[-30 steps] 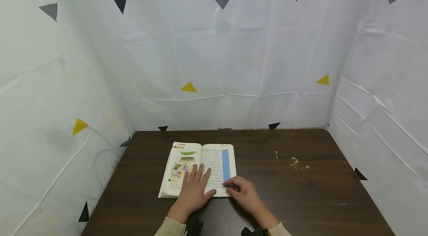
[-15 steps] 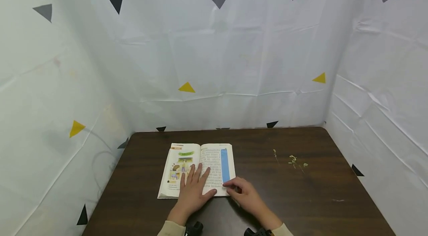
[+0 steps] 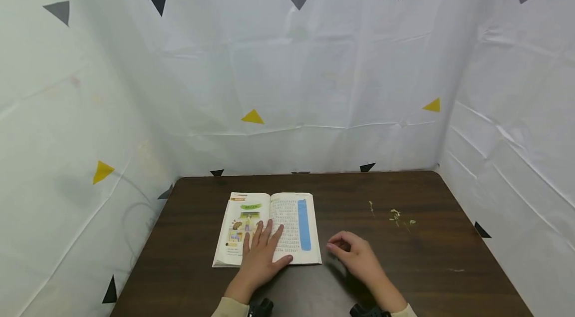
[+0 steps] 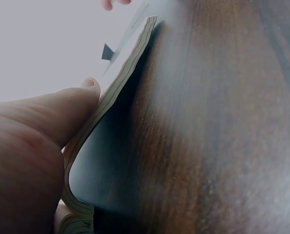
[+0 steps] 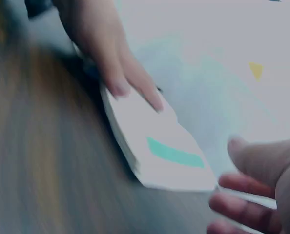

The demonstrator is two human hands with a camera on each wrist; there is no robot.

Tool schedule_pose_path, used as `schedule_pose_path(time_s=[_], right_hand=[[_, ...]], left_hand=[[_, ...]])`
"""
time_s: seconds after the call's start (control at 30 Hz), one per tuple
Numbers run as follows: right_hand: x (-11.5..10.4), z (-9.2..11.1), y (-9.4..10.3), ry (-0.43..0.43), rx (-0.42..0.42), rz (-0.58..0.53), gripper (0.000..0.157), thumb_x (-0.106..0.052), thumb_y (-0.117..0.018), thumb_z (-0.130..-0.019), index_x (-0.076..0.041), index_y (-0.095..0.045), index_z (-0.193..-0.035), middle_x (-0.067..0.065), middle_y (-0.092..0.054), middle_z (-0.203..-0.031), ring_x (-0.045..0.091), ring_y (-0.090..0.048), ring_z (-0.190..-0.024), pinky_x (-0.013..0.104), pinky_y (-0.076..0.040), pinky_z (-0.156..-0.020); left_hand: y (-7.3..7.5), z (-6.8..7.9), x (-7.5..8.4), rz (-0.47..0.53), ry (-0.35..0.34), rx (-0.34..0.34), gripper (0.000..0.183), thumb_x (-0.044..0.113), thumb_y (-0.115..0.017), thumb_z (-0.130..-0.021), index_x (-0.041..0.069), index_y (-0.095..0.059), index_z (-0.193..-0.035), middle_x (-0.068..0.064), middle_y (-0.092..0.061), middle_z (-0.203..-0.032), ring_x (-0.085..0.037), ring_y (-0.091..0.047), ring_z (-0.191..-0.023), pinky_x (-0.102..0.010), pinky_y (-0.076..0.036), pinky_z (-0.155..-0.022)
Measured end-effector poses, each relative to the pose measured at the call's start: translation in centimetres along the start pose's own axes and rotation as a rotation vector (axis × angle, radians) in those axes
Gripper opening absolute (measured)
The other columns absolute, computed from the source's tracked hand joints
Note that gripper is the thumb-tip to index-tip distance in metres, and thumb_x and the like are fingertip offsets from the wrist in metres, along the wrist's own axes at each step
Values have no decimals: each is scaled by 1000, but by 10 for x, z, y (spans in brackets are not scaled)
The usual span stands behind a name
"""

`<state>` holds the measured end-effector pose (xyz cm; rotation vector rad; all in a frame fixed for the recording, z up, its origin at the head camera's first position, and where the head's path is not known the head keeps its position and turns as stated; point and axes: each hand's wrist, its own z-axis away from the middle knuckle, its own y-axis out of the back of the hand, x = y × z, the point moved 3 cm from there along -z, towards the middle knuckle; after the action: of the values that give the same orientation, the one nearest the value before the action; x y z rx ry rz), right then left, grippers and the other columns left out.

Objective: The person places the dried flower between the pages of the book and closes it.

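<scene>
An open book point(image 3: 294, 257) lies on the dark wooden table, with pictures on its left page and rows of small print on its right. A long blue strip point(image 3: 304, 227) runs along the outer side of the right page and looks teal in the right wrist view. My left hand point(image 3: 260, 259) rests spread across the lower middle of the book, its thumb point(image 4: 76, 105) on the right page near the bottom edge. Just right of the book, my right hand point(image 3: 357, 257) is loosely curled. In the right wrist view nothing shows between its thumb and fingers.
Small dried plant sprigs point(image 3: 395, 217) lie on the table to the right of the book, with a thin stem point(image 3: 371, 208) beside them. White sheeting point(image 3: 314, 72) with coloured triangles rises behind the table and on both sides.
My right hand has left the lower end of the blue strip and moved right, off the page to beside the book. The strip's lower end now shows. My left hand stays put.
</scene>
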<state>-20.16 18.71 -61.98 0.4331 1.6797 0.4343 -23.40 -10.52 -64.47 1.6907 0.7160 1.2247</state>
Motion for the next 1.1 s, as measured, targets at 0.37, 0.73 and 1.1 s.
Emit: schedule_pose_path(time_s=[0.37,0.73,1.1], right_hand=[[44,-8,103,-161,132,416,29,-39,-72,-106,-11,-77,-113,4,-78,-101,16,-69,-80,39,-55,-69],[83,-8,151,-274,228,559,37,-24,-71,-101,7,-69,-121,24,-79,-99,29,-70,-73,49,-55,-62],[89,-15,141,-351,256,565,32,-25,-67,-104,3,-67,-121,26,-76,-99,35,-68,-72,53,-53,-59]], left_hand=[[-3,-1,-4,-22,6,-5,89,72,-65,-98,29,-38,-171,-11,-24,-183,-40,-14,-171,-76,-9,-131],[-4,0,-5,-11,13,-11,89,71,-65,-98,29,-37,-171,-11,-22,-183,-40,-13,-171,-76,-8,-131],[-5,-2,-6,-2,11,-12,90,73,-64,-98,30,-37,-172,-11,-22,-183,-39,-11,-172,-75,-6,-131]])
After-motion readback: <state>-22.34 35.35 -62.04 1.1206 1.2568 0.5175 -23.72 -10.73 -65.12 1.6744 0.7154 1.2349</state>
